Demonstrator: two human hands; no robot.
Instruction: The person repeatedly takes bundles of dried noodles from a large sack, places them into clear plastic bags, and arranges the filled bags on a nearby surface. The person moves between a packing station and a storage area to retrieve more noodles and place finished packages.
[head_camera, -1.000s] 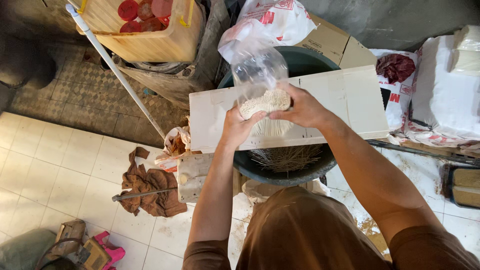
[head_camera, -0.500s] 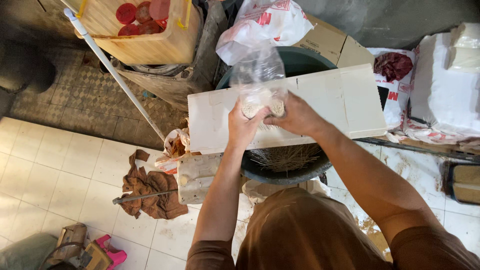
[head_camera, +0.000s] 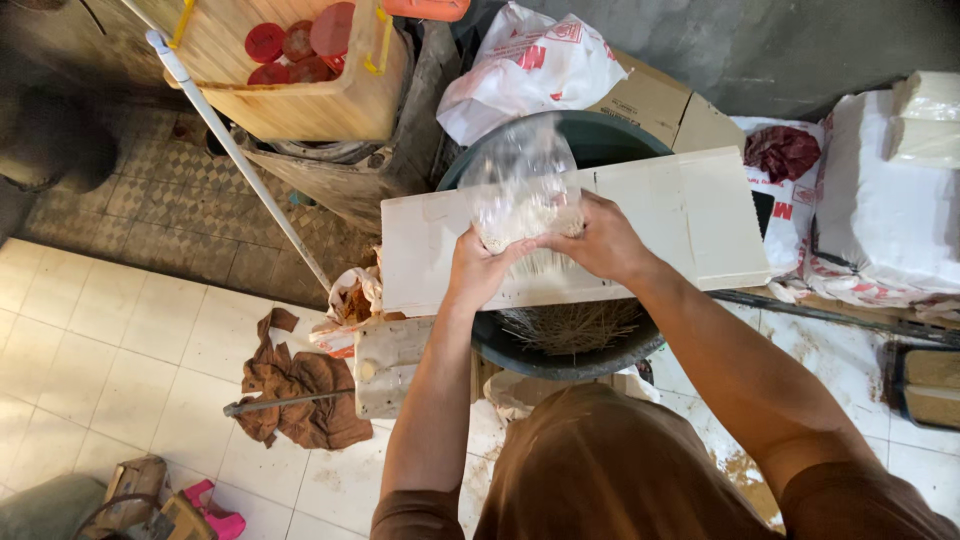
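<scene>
Two hands (head_camera: 478, 268) (head_camera: 598, 240) grip one seemingly stick-filled bag (head_camera: 520, 200)

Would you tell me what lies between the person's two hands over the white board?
In the head view, a clear plastic bag holding a bundle of thin pale sticks sits between the left hand and right hand.

Clear plastic bag (head_camera: 518, 185): thin, transparent, crumpled; mouth open and rising above both hands, blurred at the top. Bundle of thin pale sticks (head_camera: 528, 232): packed upright inside the bag's lower part, pale tips showing level between the left hand (head_camera: 478, 268) and the right hand (head_camera: 598, 240), which clasp it from either side. Lower stick ends protrude just below the fingers.
</scene>
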